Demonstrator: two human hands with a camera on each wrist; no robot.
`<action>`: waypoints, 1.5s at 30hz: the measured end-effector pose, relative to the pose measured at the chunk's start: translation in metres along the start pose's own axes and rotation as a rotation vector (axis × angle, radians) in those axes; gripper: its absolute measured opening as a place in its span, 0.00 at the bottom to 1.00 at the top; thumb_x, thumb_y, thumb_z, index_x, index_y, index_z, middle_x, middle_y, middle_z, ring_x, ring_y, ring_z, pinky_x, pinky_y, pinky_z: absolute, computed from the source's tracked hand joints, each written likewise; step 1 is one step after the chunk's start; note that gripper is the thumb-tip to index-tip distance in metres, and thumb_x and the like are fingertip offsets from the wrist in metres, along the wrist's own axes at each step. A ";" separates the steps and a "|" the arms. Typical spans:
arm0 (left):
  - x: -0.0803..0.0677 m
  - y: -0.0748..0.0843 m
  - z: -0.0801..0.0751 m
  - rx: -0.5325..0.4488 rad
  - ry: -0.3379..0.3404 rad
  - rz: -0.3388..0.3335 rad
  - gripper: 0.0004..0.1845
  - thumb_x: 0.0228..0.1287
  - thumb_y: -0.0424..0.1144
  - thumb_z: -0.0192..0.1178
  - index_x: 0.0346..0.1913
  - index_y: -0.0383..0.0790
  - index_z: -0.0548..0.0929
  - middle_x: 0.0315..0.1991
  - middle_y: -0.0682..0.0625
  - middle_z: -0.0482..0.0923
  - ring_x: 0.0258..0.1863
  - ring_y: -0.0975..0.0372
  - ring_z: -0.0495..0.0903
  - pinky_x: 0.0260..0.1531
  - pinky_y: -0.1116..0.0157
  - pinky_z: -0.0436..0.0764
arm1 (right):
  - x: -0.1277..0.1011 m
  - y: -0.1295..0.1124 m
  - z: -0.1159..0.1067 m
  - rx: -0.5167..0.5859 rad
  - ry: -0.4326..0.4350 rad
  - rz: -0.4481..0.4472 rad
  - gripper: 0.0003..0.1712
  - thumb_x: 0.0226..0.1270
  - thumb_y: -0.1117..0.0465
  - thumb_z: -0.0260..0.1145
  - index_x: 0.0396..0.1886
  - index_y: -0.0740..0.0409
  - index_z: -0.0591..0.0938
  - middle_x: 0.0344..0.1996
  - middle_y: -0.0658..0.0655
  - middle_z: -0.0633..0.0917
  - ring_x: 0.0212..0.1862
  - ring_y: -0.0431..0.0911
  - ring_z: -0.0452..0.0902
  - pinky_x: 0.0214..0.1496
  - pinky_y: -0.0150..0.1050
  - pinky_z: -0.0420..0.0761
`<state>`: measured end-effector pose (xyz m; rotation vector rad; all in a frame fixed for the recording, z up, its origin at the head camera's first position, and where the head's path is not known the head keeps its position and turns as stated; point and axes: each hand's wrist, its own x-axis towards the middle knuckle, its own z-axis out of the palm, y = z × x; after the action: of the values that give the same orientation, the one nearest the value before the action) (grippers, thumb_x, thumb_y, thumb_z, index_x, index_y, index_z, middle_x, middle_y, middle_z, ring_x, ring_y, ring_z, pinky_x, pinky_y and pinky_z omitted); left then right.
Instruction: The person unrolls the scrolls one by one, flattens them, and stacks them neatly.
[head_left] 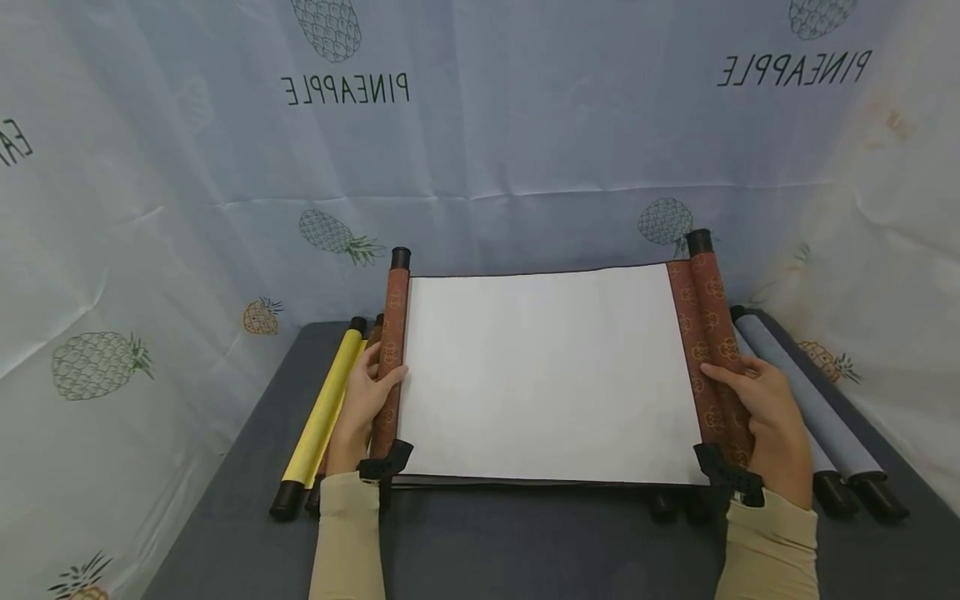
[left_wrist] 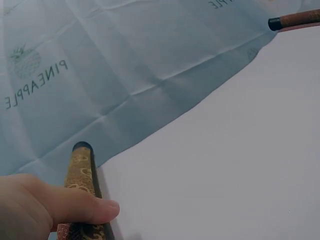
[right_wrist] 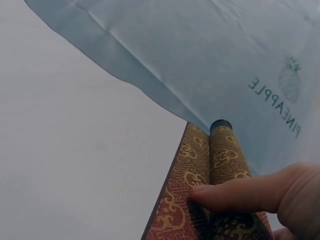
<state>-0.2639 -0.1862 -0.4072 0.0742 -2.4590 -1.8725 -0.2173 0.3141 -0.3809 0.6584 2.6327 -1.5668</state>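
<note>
A hanging scroll (head_left: pixel 551 375) with blank white paper and reddish-brown patterned ends is spread between my two hands, black knobs on its rollers. My left hand (head_left: pixel 363 404) grips the left roller, thumb across its front; in the left wrist view the thumb (left_wrist: pixel 92 207) reaches the paper's edge. My right hand (head_left: pixel 768 408) holds the right roller (right_wrist: pixel 227 155), its thumb lying over the roller onto the patterned strip (right_wrist: pixel 175 200) beside it. The fingers behind the rollers are mostly hidden. The scroll's upper part stands out above the table's far edge.
On the dark table (head_left: pixel 525 542), a yellow scroll (head_left: pixel 326 408) lies left, with a brown one partly hidden beside it. Grey-blue scrolls (head_left: pixel 813 400) lie at the right. Black roller knobs (head_left: pixel 663 507) show below the held scroll. A pineapple-printed curtain (head_left: pixel 510 125) hangs behind.
</note>
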 end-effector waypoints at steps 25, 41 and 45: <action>0.004 -0.006 -0.001 -0.015 0.074 0.053 0.49 0.59 0.35 0.67 0.77 0.49 0.47 0.79 0.45 0.47 0.77 0.46 0.51 0.72 0.46 0.59 | 0.002 0.001 0.000 0.000 0.005 -0.003 0.49 0.66 0.44 0.61 0.72 0.71 0.53 0.44 0.55 0.74 0.30 0.32 0.72 0.33 0.34 0.79; 0.006 -0.013 -0.008 -0.065 0.106 0.183 0.39 0.65 0.33 0.61 0.75 0.39 0.54 0.77 0.43 0.51 0.77 0.48 0.53 0.73 0.49 0.58 | 0.002 0.002 -0.002 0.038 -0.027 -0.006 0.51 0.67 0.44 0.60 0.74 0.71 0.50 0.44 0.54 0.74 0.30 0.31 0.74 0.34 0.34 0.81; 0.006 -0.013 -0.010 -0.037 0.084 0.175 0.38 0.68 0.34 0.57 0.76 0.41 0.51 0.79 0.44 0.45 0.79 0.50 0.46 0.74 0.49 0.55 | 0.003 0.003 -0.002 0.022 -0.024 0.003 0.51 0.67 0.43 0.60 0.74 0.71 0.49 0.48 0.59 0.74 0.30 0.31 0.73 0.34 0.34 0.80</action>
<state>-0.2688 -0.1999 -0.4174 -0.0607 -2.2936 -1.8027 -0.2182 0.3182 -0.3828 0.6398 2.5998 -1.5942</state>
